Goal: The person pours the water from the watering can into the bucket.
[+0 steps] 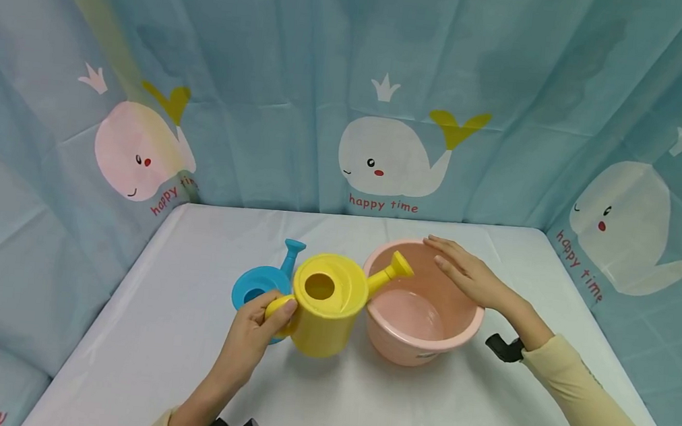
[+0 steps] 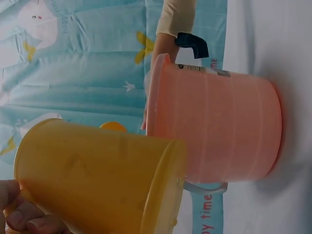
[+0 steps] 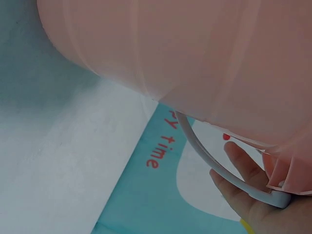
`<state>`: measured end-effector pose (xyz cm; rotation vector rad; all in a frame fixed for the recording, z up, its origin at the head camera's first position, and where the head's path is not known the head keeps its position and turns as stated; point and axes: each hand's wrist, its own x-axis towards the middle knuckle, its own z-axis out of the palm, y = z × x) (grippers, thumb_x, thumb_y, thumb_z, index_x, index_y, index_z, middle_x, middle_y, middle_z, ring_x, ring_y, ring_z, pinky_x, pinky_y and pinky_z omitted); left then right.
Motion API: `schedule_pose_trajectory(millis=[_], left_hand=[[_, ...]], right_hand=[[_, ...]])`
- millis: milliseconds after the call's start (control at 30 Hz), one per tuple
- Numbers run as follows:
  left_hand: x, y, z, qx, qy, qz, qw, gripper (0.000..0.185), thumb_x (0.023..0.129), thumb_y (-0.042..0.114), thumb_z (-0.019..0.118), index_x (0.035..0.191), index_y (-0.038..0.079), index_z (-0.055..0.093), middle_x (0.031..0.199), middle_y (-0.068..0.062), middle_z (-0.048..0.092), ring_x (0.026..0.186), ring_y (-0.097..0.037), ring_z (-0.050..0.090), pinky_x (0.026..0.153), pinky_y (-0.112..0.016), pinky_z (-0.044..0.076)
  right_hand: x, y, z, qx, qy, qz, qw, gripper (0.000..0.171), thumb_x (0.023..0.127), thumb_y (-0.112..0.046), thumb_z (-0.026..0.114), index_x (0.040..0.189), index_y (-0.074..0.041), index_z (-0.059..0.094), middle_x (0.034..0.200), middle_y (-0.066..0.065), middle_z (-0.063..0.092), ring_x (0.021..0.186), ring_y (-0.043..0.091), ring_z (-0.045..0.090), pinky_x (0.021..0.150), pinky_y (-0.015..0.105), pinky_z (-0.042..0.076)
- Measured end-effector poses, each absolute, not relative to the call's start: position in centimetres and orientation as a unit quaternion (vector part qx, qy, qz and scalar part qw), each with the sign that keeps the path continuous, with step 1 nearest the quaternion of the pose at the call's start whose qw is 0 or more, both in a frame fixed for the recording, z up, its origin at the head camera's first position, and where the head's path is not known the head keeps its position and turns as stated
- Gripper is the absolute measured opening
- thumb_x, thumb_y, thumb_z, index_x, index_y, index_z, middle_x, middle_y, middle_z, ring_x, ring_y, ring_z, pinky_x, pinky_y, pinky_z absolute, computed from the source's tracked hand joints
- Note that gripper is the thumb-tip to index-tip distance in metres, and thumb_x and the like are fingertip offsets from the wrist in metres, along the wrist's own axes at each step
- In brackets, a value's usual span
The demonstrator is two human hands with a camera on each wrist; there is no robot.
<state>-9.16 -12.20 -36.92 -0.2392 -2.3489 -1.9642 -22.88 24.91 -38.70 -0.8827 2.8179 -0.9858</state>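
White cloth covers the surface [image 1: 154, 332], filling the lower half of the head view. Teal fabric backdrop [image 1: 269, 64] printed with white whales and "happy time" lettering walls it in on three sides. Left hand [image 1: 254, 330], lower centre, fingers curled round the handle of a yellow plastic watering can [image 1: 327, 306], spout tilted over a pink plastic bucket [image 1: 423, 315] just right of centre. Right hand [image 1: 466, 275] lies flat, fingers straight, on the bucket's far rim. Blue plastic watering can [image 1: 258, 283] sits behind the yellow one.
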Motion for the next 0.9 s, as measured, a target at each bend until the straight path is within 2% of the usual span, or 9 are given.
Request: schedule_pose_trajectory(millis=[200, 900], left_hand=[[-9.5, -12.3, -36.5, -0.088, -0.77, -0.631, 0.025, 0.022, 0.095, 0.024, 0.054, 0.082, 0.005, 0.056, 0.071, -0.015, 0.046, 0.069, -0.024, 0.048, 0.058, -0.024, 0.043], [-10.0, -12.5, -35.8, -0.113, -0.774, -0.623, 0.017, 0.023, 0.095, 0.023, 0.054, 0.081, 0.005, 0.055, 0.071, -0.017, 0.047, 0.07, -0.026, 0.05, 0.06, -0.026, 0.045]], right_hand=[[-23.0, 24.9, -38.7, -0.283, 0.906, -0.315, 0.011, 0.044, 0.101, -0.032, 0.038, 0.143, -0.022, 0.034, 0.149, 0.004, 0.031, 0.136, 0.032, 0.029, 0.102, 0.058, 0.03], [-23.1, 24.9, -38.8, -0.282, 0.905, -0.319, 0.013, 0.045, 0.1, -0.033, 0.04, 0.143, -0.023, 0.034, 0.148, 0.004, 0.032, 0.135, 0.031, 0.03, 0.101, 0.059, 0.03]])
